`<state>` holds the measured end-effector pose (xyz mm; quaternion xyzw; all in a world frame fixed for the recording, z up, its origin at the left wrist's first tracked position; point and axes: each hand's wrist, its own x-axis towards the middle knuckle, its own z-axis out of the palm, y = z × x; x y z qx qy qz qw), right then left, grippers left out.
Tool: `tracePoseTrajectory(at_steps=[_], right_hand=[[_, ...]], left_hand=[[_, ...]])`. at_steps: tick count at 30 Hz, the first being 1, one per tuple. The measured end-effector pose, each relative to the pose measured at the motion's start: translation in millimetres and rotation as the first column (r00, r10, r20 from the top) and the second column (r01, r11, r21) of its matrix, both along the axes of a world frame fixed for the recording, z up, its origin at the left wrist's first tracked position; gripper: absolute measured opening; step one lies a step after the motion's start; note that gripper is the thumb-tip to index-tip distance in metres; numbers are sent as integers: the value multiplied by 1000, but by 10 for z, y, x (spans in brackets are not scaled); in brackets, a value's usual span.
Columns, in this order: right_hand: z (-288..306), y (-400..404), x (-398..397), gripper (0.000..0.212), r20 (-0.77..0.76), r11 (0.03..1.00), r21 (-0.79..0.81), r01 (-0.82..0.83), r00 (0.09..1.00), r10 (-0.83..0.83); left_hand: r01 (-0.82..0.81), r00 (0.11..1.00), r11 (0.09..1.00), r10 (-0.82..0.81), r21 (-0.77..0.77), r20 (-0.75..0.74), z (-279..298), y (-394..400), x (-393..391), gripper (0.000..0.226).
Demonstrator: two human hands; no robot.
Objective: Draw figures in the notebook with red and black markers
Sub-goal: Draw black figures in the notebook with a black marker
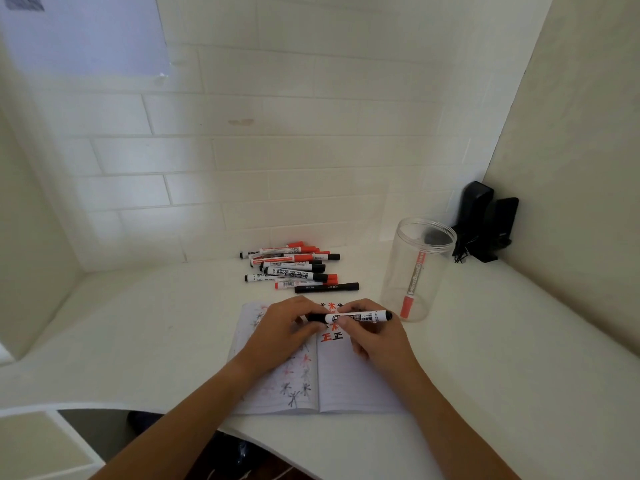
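An open notebook (349, 382) lies on the white desk, its pages marked with red and black figures. Above it both hands hold one black marker (367, 317) level. My left hand (280, 330) pinches the black cap end on the left. My right hand (372, 336) grips the white barrel. Whether the cap is on or partly off cannot be told. A pile of red and black markers (294, 268) lies behind the notebook.
A clear plastic jar (415, 271) with one red marker (414, 285) inside stands right of the notebook. A black device with cables (485, 223) sits in the back right corner. Tiled wall behind; the desk edge curves at front left.
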<state>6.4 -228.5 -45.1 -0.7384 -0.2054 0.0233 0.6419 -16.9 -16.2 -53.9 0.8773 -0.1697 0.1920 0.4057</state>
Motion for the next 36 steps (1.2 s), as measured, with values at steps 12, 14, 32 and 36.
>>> tracePoseTrajectory(at_steps=[12,14,32,36], right_hand=[[-36,-72,66,5,135,968,-221,119,987,-91],[-64,-38,66,7,220,949,-292,121,974,-56],[-113,33,99,15,307,941,-285,182,947,-91],[40,47,80,25,138,988,31,152,978,-155]], left_hand=[[-148,989,983,150,106,-13,-120,28,86,21],[-141,990,984,142,107,-6,-130,48,92,20],[-143,989,989,145,37,-35,-120,75,97,20],[-212,972,975,217,65,-91,-139,43,144,44]])
